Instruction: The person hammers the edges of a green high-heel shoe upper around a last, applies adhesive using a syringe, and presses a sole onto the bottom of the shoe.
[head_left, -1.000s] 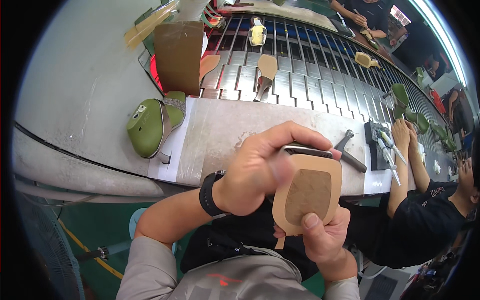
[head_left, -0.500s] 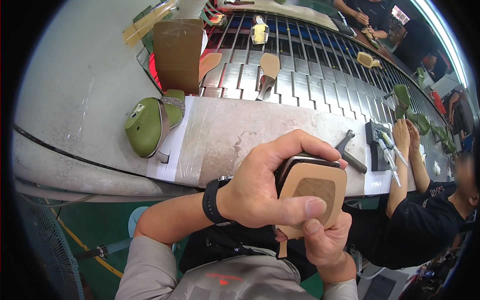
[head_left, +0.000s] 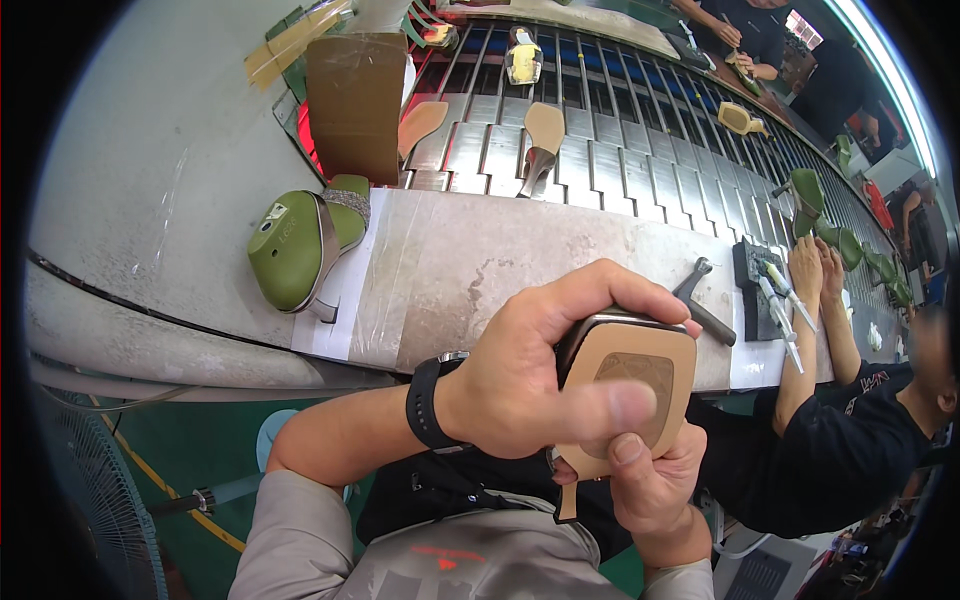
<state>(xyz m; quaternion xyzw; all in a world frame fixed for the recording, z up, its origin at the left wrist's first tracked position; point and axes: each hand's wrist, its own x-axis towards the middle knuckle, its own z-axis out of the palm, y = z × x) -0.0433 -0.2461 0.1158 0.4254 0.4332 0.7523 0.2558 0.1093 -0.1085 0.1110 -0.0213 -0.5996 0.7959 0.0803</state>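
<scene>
A heeled shoe (head_left: 672, 372) is held sole up in front of my chest, its tan outsole with a textured oval patch facing me. My left hand (head_left: 520, 375) wraps around its toe end, fingers over the far edge and thumb blurred over the sole. Lower down, my right hand (head_left: 660, 480) grips the shoe from the right side, thumb against the sole edge. The slim heel (head_left: 567, 502) points down between my hands. Just beyond them on the bench lies a hammer (head_left: 705, 310). At the left, a green shoe last (head_left: 290, 260) wears a strappy sandal upper.
A slatted metal conveyor (head_left: 620, 180) runs behind the bench (head_left: 450, 250), carrying tan-soled shoes (head_left: 545, 130). Brown cardboard (head_left: 352, 110) stands at its left. White-handled tools rest on a black block (head_left: 755, 290). Close at right, a co-worker's hands (head_left: 815, 270) hold green lasts. A fan (head_left: 85, 490) stands lower left.
My left thumb moves over the sole and is now blurred and slightly raised. The shoe has shifted a little and shows its sole more squarely. The rest of my grip is unchanged.
</scene>
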